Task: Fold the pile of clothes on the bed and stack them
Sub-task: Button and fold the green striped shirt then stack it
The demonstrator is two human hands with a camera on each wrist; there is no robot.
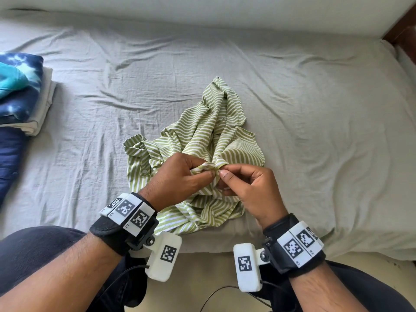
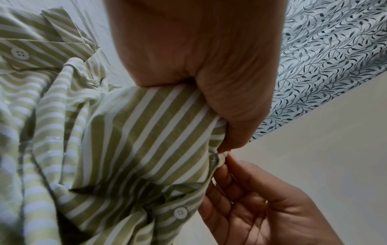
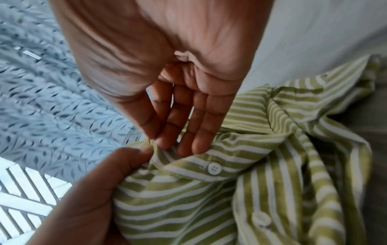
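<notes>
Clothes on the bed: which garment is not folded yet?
The green-and-white striped shirt, lying crumpled mid-bed, with the left hand and right hand both pinching its edge. The tie-dye blue garment and the others sit folded in the stack at the left.

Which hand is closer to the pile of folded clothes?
The left hand. The folded pile sits at the bed's far left edge, on that hand's side. The right hand is farther away, beyond the left. Both pinch the striped shirt.

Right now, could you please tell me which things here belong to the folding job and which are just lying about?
Job: striped shirt, pinched by left hand and right hand; folded stack.
Lying about: navy cloth, curtain.
</notes>
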